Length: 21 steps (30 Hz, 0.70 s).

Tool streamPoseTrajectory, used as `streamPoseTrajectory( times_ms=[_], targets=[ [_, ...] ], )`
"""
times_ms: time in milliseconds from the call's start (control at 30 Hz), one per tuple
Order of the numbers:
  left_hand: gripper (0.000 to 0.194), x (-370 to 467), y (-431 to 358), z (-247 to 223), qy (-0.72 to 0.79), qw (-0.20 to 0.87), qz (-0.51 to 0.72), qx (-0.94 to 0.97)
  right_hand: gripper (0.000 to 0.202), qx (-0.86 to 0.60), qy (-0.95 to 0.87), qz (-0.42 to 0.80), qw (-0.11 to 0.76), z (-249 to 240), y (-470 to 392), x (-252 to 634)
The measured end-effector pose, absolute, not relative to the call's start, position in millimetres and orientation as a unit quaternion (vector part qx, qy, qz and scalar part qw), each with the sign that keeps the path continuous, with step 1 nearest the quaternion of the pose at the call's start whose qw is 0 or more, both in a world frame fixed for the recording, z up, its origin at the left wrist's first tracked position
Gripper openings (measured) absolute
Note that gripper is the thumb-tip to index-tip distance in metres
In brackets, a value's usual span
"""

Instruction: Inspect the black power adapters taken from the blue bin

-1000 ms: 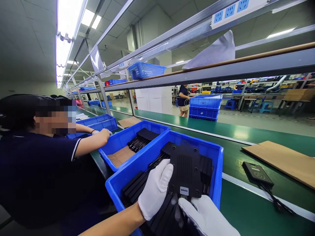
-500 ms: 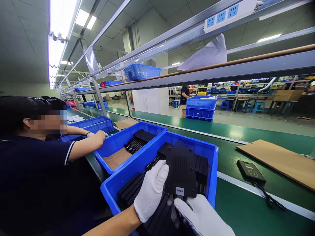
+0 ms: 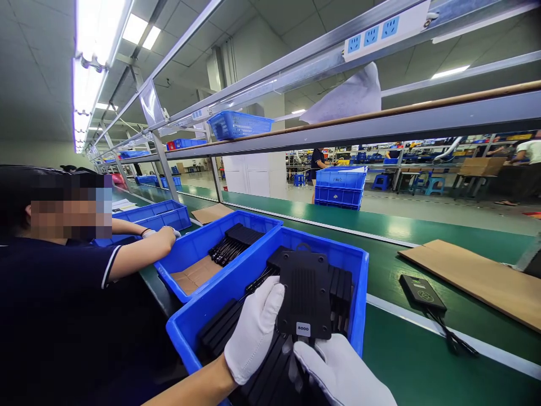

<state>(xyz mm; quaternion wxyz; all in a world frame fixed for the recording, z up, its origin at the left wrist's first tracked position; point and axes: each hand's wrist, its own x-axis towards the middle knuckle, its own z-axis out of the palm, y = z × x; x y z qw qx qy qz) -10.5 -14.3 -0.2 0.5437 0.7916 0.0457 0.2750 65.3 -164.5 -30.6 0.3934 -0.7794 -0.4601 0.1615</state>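
One white-gloved left hand (image 3: 255, 330) and one white-gloved right hand (image 3: 340, 366) hold one black, ribbed, rectangular case (image 3: 304, 293) over one blue plastic bin (image 3: 358, 285); one black, corded box (image 3: 423, 293) lies on the green bench (image 3: 409, 349).

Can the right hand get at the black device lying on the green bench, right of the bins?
Probably yes: the device lies uncovered, outside the near blue bin on its right. The right hand is at the lower edge of the held unit, though, and would need freeing first.
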Motion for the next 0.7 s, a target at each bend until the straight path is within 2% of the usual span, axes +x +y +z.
streamPoseTrajectory(
  times_ms=[467,700],
  targets=[
    [0.035,-8.9,-11.8,-3.3,0.031,0.550,0.272,0.789,0.047,-0.788,-0.441,0.181,0.391,-33.5,-164.9,64.4],
    [0.034,-10.1,-11.4,-5.3,0.033,0.537,0.280,0.795,0.046,-0.823,-0.399,0.181,0.361,-40.5,-166.8,65.7]
  ],
)
